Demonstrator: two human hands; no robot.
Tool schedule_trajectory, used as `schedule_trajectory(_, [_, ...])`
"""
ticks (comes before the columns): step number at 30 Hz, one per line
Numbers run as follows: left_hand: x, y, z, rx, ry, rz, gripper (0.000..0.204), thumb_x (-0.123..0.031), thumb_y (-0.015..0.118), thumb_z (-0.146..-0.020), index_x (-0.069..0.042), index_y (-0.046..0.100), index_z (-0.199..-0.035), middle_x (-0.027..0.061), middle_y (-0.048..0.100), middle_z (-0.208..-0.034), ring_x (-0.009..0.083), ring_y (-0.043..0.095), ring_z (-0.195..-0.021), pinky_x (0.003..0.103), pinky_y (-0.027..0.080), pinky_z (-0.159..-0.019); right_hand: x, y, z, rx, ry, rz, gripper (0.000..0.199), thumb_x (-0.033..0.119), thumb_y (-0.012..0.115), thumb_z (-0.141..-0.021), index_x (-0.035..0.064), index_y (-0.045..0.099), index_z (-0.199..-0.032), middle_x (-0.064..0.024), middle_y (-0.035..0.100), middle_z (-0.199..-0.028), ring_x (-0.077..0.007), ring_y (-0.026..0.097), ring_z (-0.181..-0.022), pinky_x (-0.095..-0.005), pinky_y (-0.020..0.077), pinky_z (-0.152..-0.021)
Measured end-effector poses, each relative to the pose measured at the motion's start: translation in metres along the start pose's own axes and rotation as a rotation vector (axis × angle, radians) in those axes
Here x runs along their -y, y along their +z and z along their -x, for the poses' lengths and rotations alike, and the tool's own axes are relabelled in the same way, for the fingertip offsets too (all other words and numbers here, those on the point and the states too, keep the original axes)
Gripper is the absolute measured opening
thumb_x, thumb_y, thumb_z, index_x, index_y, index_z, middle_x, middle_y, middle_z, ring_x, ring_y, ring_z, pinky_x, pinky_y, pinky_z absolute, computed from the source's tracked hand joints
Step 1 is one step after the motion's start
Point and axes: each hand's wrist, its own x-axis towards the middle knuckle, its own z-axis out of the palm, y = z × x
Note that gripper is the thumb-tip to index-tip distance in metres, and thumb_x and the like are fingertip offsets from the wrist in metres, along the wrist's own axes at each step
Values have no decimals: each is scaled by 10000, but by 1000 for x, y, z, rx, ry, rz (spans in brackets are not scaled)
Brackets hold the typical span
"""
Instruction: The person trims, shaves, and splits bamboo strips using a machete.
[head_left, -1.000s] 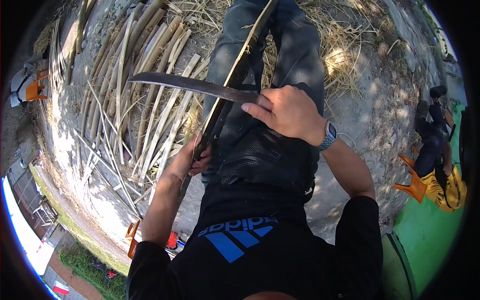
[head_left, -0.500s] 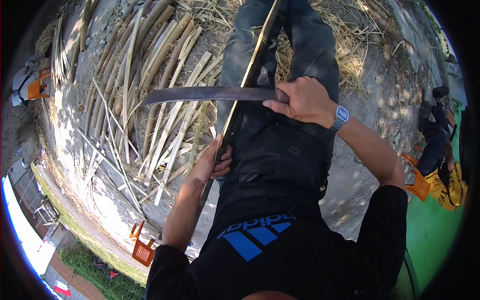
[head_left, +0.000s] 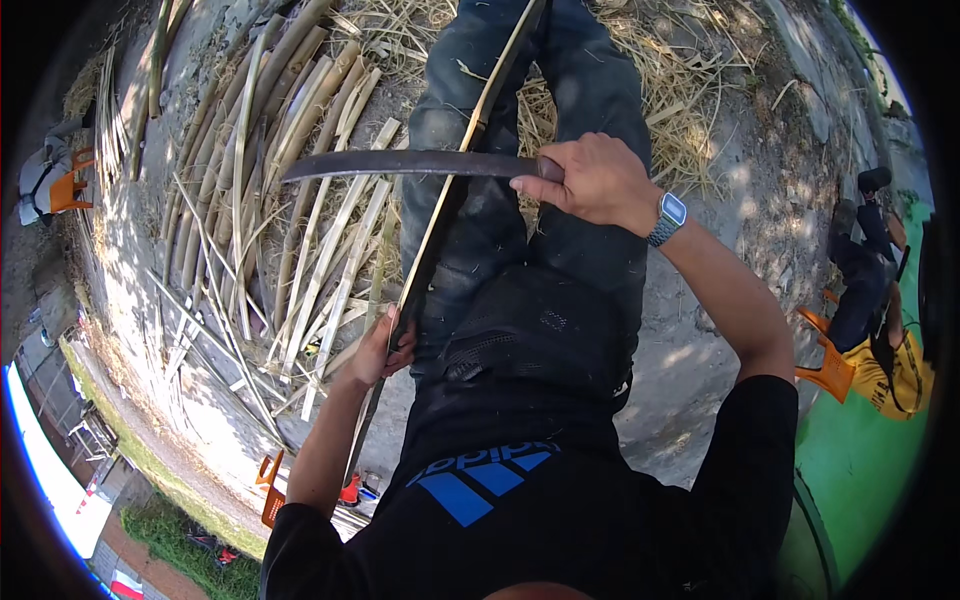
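Note:
A long bamboo strip (head_left: 432,235) slants across my lap, its far end up between my legs and its near end past my left forearm. My left hand (head_left: 382,346) is closed round it beside my hip. In my right hand (head_left: 594,183), with a watch on the wrist, is the handle of a long, dark, slightly curved machete (head_left: 400,162). The blade points left over my thighs and crosses the strip, edge toward me. Whether blade and strip touch I cannot tell for sure.
Bamboo poles (head_left: 225,160) and pale split strips (head_left: 340,260) lie on the ground to my left. Shavings (head_left: 680,120) litter the ground around my legs. An orange chair (head_left: 268,490) stands at lower left. At right a person in yellow and dark clothes (head_left: 880,365) sits on another orange chair (head_left: 830,365).
My left hand has slid down and left, nearer to me, with the bamboo strip. The machete has shifted slightly up and left in the picture, still lying across the strip.

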Motion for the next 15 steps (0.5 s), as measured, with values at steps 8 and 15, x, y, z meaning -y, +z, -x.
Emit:
schedule_trajectory(8, [14, -13, -10, 18, 50, -35, 656, -718, 331, -1032, -116, 432, -790, -24, 338, -530, 75, 263, -385, 243, 203, -356, -32, -26, -40, -176, 182, -152, 743, 628, 546, -999, -39, 608, -679, -202, 560, -565, -384, 599, -564, -455, 484, -576])
schedule_trajectory(15, [13, -22, -6, 19, 69, -51, 670, -719, 354, -1027, -111, 435, -757, -17, 333, -501, 80, 286, -374, 243, 219, -346, -34, -7, -29, -209, 71, -51, 700, 722, 536, -947, 72, 702, -748, -148, 663, -646, -365, 684, -662, -468, 548, -643])
